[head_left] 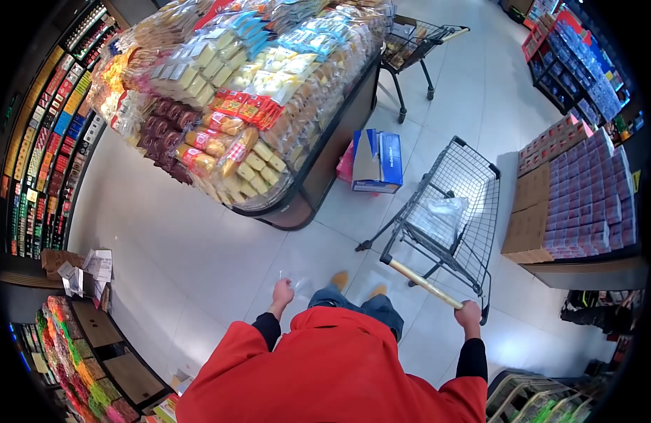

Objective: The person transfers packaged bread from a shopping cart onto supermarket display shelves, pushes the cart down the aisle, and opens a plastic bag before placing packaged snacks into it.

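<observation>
My right hand (468,314) is closed round the end of the pale handle of a shopping cart (473,201). A crumpled clear plastic bag (440,211) lies inside the wire basket. On the other side of my body, my left hand (283,290) hangs low with its fingers closed on a thin piece of clear plastic (301,285), whose exact shape is hard to make out. The display stand (291,217) ahead is heaped with packaged breads and cakes (223,151).
A blue open cardboard box (390,163) stands on the floor by the stand, beside something pink (346,163). Another cart (410,35) is parked farther off. Stacked purple packs (590,194) are at right; shelves (54,134) and a candy display (78,359) line the left.
</observation>
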`<state>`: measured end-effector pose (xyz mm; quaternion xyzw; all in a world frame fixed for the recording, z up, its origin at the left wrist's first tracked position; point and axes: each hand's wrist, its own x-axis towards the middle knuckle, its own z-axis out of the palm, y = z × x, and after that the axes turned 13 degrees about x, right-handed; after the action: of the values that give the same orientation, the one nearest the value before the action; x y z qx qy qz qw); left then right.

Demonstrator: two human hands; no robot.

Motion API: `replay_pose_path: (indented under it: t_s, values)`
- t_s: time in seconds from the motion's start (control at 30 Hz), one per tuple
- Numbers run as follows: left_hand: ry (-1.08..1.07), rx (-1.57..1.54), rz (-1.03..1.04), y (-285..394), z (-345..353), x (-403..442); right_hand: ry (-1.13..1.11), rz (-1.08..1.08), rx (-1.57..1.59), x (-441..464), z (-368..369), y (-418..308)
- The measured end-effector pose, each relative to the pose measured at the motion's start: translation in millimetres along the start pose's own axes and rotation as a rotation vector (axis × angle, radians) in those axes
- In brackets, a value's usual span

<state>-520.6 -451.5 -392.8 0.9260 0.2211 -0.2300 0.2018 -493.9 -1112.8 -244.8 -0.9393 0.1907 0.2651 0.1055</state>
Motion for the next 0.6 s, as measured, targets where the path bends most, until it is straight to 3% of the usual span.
replay_pose_path:
  t_s: [0.2,0.3,0.37,0.5,0.6]
  values:
    - [0.028,0.052,-0.219,19.3,28.3,-20.6,-0.051,-0.089,-0.061,84.9,-47.1,52.8]
    - [0.054,0.090,-0.241,59.1,48.1,-38.3,-0.050,-0.222,-0.064,134.4,-78.6,81.4]
    - [0.068,0.057,-0.358,87.2,60.6,-49.3,0.015,-0.387,0.121,141.3,-118.7,70.5]
    - [0.077,0.043,-0.316,154.4,94.2,-60.6,0.071,-0.534,0.316,169.0,-148.9,43.9]
    - [0.123,0.008,-0.275,206.3,111.5,-58.6,0.075,-0.479,0.138,223.5,-151.6,41.0]
